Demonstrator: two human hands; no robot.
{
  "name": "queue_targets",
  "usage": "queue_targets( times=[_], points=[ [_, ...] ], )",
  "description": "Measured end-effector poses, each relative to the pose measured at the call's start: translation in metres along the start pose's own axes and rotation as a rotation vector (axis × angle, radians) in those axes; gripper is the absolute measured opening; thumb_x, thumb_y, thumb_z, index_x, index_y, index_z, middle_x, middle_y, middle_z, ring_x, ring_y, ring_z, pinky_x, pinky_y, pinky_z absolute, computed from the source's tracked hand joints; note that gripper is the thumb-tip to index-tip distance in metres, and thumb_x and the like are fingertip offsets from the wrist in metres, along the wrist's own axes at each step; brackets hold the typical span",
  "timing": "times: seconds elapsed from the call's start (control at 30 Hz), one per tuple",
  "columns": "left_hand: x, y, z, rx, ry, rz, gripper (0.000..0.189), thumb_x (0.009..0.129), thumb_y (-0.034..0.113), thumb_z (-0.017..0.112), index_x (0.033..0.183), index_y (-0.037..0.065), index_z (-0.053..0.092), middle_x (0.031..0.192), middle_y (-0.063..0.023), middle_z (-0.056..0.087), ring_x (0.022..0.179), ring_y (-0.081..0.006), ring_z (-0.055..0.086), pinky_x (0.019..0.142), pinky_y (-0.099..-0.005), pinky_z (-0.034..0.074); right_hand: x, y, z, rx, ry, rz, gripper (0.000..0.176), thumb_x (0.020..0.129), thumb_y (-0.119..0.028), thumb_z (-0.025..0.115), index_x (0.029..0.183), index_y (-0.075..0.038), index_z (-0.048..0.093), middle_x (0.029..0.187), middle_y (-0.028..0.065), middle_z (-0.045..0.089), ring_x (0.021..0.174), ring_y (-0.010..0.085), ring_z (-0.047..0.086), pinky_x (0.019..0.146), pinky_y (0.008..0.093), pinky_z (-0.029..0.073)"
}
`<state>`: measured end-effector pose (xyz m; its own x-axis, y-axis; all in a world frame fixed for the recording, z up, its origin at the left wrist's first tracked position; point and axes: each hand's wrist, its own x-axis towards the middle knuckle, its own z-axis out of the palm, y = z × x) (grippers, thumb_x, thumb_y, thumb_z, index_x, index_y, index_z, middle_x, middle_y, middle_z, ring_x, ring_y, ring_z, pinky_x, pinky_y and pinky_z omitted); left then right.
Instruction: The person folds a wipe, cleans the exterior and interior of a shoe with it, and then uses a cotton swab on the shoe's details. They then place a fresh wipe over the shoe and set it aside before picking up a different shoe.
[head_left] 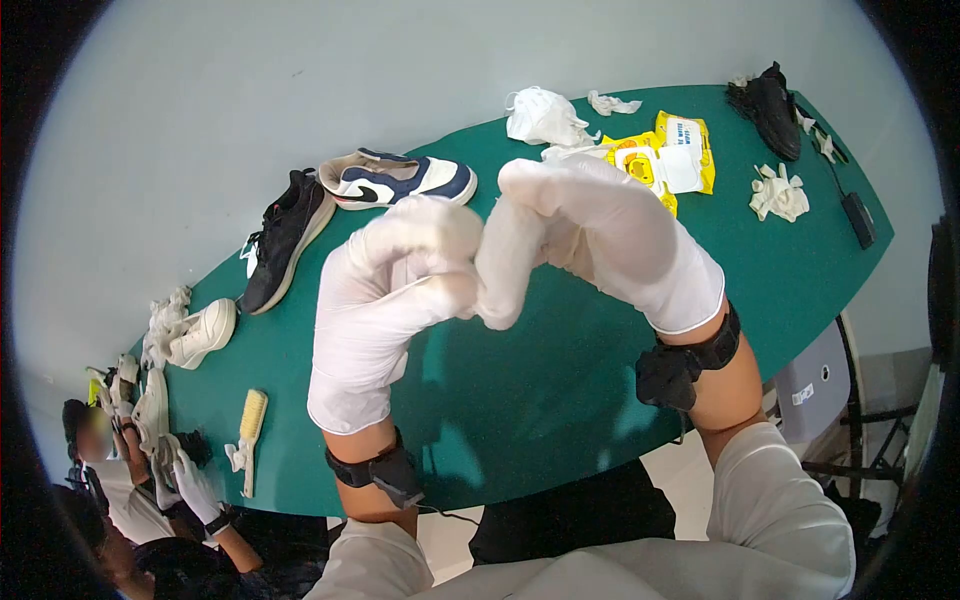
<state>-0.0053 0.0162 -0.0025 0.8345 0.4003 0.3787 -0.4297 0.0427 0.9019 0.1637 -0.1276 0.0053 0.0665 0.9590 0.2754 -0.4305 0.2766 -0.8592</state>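
Note:
My left hand (385, 300), in a white glove, is raised above the green table (560, 400), its fingers curled toward the thumb. Also gloved in white, my right hand (610, 235) arches in from the right with bent fingers. The two hands meet at their fingertips in mid-view; anything small between them is hidden. Behind my left hand lies a white and navy sneaker (440, 178), beside a black sneaker (288, 245). Yellow wipes packs (705, 150) lie behind my right hand, partly covered by it.
A brush (252, 425) and a cream shoe (203, 333) lie at the left. Another person's gloved hand (197, 485) is near shoes at the lower left. Crumpled white material (545, 117), a glove (780, 193) and a black shoe (772, 115) lie at the back and right.

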Motion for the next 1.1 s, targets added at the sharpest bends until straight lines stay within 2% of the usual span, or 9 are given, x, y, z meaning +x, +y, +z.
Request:
queue_targets(
  times=[0.1,0.23,0.4,0.43,0.5,0.6,0.8,0.93,1.1],
  points=[
    [-0.002,0.005,0.009,-0.009,0.043,-0.101,0.042,0.076,-0.002,0.078,0.115,0.002,0.062,0.093,-0.0038,0.066,0.076,-0.0084,0.061,0.067,-0.0230,0.050,0.000,0.003,0.000,-0.036,0.018,-0.002,0.030,0.102,-0.030,0.058,0.113,-0.003,0.062,0.105,0.0102,0.068,0.098,0.0192,0.068,0.088,0.0335,0.054],
    [0.004,-0.010,0.006,0.047,0.061,0.021,0.054,0.073,-0.001,0.082,0.120,0.006,0.057,0.106,-0.0003,0.058,0.080,-0.0075,0.057,0.073,-0.0236,0.049,0.003,0.006,0.004,-0.025,0.020,-0.071,0.042,0.102,-0.037,0.054,0.106,0.002,0.068,0.093,0.0106,0.071,0.088,0.0189,0.070,0.084,0.0317,0.055],
    [0.010,-0.015,0.000,0.244,-0.096,0.007,0.086,0.062,0.013,0.091,0.138,0.011,0.050,0.134,-0.0061,0.051,0.110,-0.0199,0.057,0.094,-0.0364,0.048,-0.003,0.018,0.002,0.104,0.057,0.013,0.036,0.100,-0.031,0.059,0.120,0.000,0.061,0.108,0.0115,0.068,0.100,0.0223,0.068,0.088,0.0354,0.056],
    [0.010,-0.018,-0.007,0.388,-0.193,0.025,0.103,0.056,0.021,0.094,0.145,0.012,0.044,0.141,-0.0080,0.048,0.126,-0.0263,0.049,0.105,-0.0420,0.041,-0.005,0.019,0.000,0.063,0.070,0.054,0.036,0.099,-0.029,0.061,0.121,-0.001,0.060,0.110,0.0117,0.068,0.101,0.0232,0.068,0.088,0.0356,0.056],
    [0.007,-0.020,-0.005,0.325,-0.201,-0.058,0.107,0.055,0.028,0.096,0.146,0.010,0.043,0.144,-0.0092,0.047,0.127,-0.0269,0.050,0.108,-0.0421,0.041,-0.006,0.018,0.002,-0.019,0.092,0.137,0.037,0.096,-0.026,0.066,0.123,-0.002,0.059,0.114,0.0121,0.067,0.103,0.0251,0.068,0.088,0.0362,0.057],
    [0.006,-0.018,-0.008,0.317,-0.241,-0.227,0.110,0.053,0.034,0.097,0.145,0.007,0.044,0.143,-0.0098,0.050,0.127,-0.0273,0.051,0.111,-0.0419,0.039,-0.003,0.016,0.003,-0.125,0.081,0.206,0.034,0.094,-0.024,0.068,0.119,-0.002,0.061,0.111,0.0111,0.068,0.096,0.0225,0.069,0.084,0.0340,0.057],
    [0.009,-0.007,-0.015,0.573,-0.347,-0.218,0.101,0.056,0.031,0.096,0.141,0.005,0.049,0.133,-0.0100,0.059,0.126,-0.0259,0.053,0.111,-0.0406,0.039,0.005,0.009,0.024,-0.209,0.135,0.266,0.022,0.093,-0.022,0.066,0.097,-0.001,0.071,0.091,0.0082,0.070,0.077,0.0155,0.066,0.072,0.0291,0.054],
    [0.005,-0.021,-0.018,0.435,-0.392,-0.344,0.096,0.059,0.029,0.096,0.140,0.004,0.051,0.133,-0.0102,0.059,0.124,-0.0234,0.054,0.108,-0.0373,0.041,0.011,0.008,0.025,-0.334,0.041,0.345,0.031,0.093,-0.024,0.064,0.073,-0.002,0.074,0.069,0.0052,0.069,0.066,0.0133,0.065,0.069,0.0257,0.052],
    [0.008,-0.023,-0.026,0.489,-0.525,-0.528,0.088,0.062,0.026,0.095,0.137,0.004,0.054,0.126,-0.0099,0.064,0.118,-0.0219,0.058,0.103,-0.0338,0.046,0.012,0.014,0.022,-0.641,-0.098,0.421,0.038,0.095,-0.025,0.062,0.067,-0.003,0.073,0.065,0.0038,0.070,0.061,0.0110,0.064,0.069,0.0241,0.051]
  ],
)
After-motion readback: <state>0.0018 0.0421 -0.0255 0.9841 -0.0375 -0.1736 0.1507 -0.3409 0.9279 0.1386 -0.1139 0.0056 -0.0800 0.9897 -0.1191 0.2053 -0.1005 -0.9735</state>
